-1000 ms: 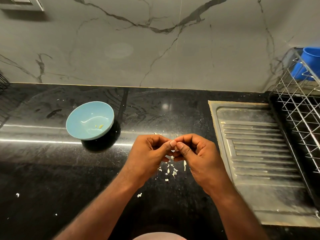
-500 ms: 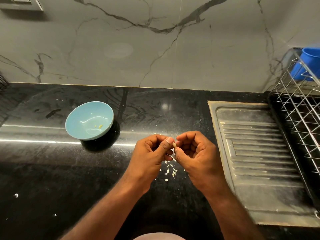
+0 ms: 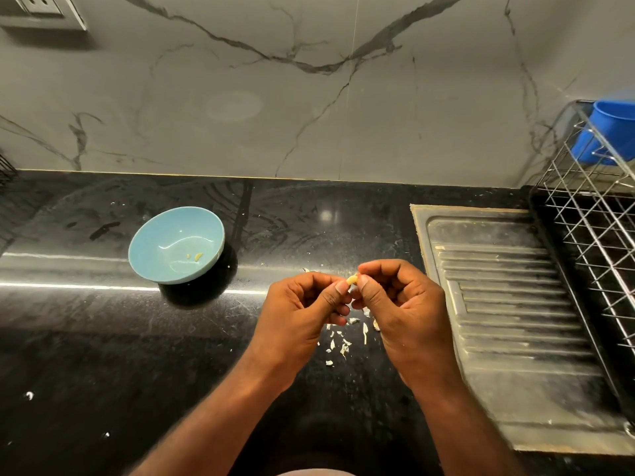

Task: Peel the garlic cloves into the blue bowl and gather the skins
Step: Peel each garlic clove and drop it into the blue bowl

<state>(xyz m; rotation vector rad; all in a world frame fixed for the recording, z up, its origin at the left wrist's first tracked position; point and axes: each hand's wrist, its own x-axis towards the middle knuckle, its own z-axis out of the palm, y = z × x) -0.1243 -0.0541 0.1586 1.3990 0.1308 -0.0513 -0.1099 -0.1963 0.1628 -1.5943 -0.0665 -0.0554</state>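
- Pale yellow and mostly bare, the garlic clove (image 3: pixel 352 279) is held above the middle of the table (image 3: pixel 103 338), just left of the steel drainboard (image 3: pixel 498 304).
- The left hand (image 3: pixel 302 314) has a narrow grip, thumb and curled fingers pinching the clove's left end. The right hand (image 3: pixel 402 310) pinches the other end the same way.
- Judging by how little skin shows, this clove is nearly peeled. It has not yet gone into the bowl.
- The blue bowl (image 3: pixel 137 242) stands well apart from the hands, toward the table's left side. It holds only 2 small yellowish bits (image 3: pixel 197 256), so the bowl is barely filled. I see no unpeeled cloves waiting.
- The skins (image 3: pixel 343 345) lie scattered under the hands, with stray flecks near the front-left corner. Gathering them looks wholly undone.
- The table is polished black stone, streaked and catching a strip of light.
- A grey-veined marble wall (image 3: pixel 240 97) rises behind the back edge, and a wire rack (image 3: pixel 591 228) with a blue cup (image 3: pixel 608 135) stands at the right edge.
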